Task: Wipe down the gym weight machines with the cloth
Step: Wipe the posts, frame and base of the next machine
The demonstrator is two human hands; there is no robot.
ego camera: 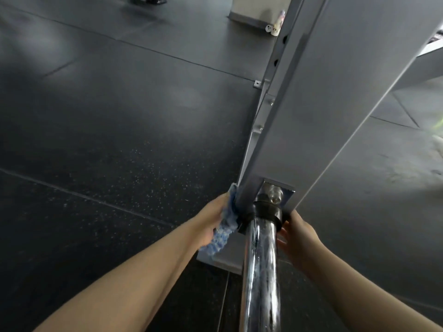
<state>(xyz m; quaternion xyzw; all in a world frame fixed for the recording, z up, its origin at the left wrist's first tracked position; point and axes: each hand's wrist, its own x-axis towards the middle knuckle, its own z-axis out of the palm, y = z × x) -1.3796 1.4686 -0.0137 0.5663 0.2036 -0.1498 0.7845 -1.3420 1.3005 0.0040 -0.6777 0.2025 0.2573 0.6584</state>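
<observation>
Two hands flank the chrome bar (260, 271) where it meets the grey post (299, 111): left hand (213, 224) presses the blue cloth (224, 232) against the post's edge; right hand (297, 238), fingers loose, touches the black collar (266, 212). Risks: cloth snagging on the collar; wet streaks (visible on chrome) left behind. No legible writing.

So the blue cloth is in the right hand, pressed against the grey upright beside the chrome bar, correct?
Not quite. The head view shows the blue cloth in the left hand, not the right hand. The rest holds: it is pressed against the grey upright beside the chrome bar.
</observation>
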